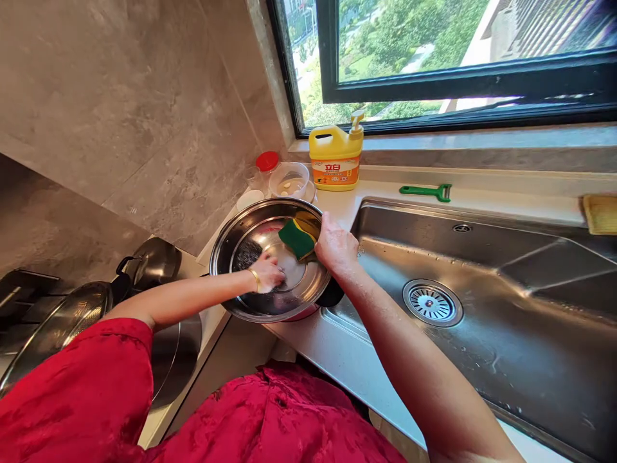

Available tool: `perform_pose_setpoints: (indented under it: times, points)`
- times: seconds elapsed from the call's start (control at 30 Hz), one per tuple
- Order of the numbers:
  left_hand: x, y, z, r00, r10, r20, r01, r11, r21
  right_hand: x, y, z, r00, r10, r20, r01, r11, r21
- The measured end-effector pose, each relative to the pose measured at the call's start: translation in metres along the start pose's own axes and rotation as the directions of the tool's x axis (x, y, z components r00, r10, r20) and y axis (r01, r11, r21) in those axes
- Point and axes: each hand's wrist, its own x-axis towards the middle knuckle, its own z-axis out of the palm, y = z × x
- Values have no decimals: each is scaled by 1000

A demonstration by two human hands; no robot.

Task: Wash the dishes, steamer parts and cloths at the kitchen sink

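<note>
A round steel basin (250, 222) rests tilted on the counter, left of the sink. My right hand (336, 247) grips its right rim. Inside the basin, my left hand (270, 272) is lowered to the bottom with its fingers curled; what they hold, if anything, is hidden. Beside that hand sits a dark steel-wool scourer (247, 254). A green and yellow sponge (297, 238) lies against the basin's inner right side, close to my right hand.
Behind the basin stand a yellow detergent jug (336, 161), a clear plastic bowl (289, 180) and a red-lidded jar (267, 162). A green peeler (427, 191) lies behind the steel sink (482, 283). Pans (159, 263) are at the left; a yellow sponge (600, 215) is far right.
</note>
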Motion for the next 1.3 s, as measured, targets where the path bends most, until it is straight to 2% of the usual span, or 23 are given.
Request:
perform_pose_setpoints:
  times: [0.13, 0.3, 0.5, 0.63, 0.77, 0.9, 1.1, 1.23, 1.3]
  points:
    - [0, 12, -4, 997, 21, 68, -23, 999, 34, -2, 0, 0, 1000, 5, 10, -5, 1000, -7]
    - [-6, 13, 7, 999, 37, -24, -38, 999, -18, -4, 0, -2, 1000, 4, 27, -4, 1000, 0]
    - [-7, -1, 11, 998, -38, 50, 38, 999, 0, -7, 0, -3, 999, 9, 32, -9, 1000, 11]
    - [-7, 6, 13, 999, 34, 7, -34, 999, -30, -9, 0, -4, 1000, -2, 19, 2, 1000, 14]
    - [-9, 6, 16, 1000, -19, -4, 19, 1000, 20, -11, -1, -3, 1000, 9, 16, -9, 1000, 12]
    - [-9, 6, 18, 998, 51, -31, -53, 997, -52, -12, -1, -2, 999, -1, 34, 1, 1000, -1]
    - [-10, 5, 16, 999, -34, 25, 35, 999, -34, -14, 1, -3, 1000, -4, 29, 4, 1000, 2]
    - [-3, 9, 19, 997, 61, -44, -63, 997, -51, -15, 2, -3, 999, -9, 38, 9, 1000, -19]
    - [-4, 5, 21, 997, 42, -59, -43, 999, -30, -15, 2, -3, 999, -10, 34, 11, 1000, -26]
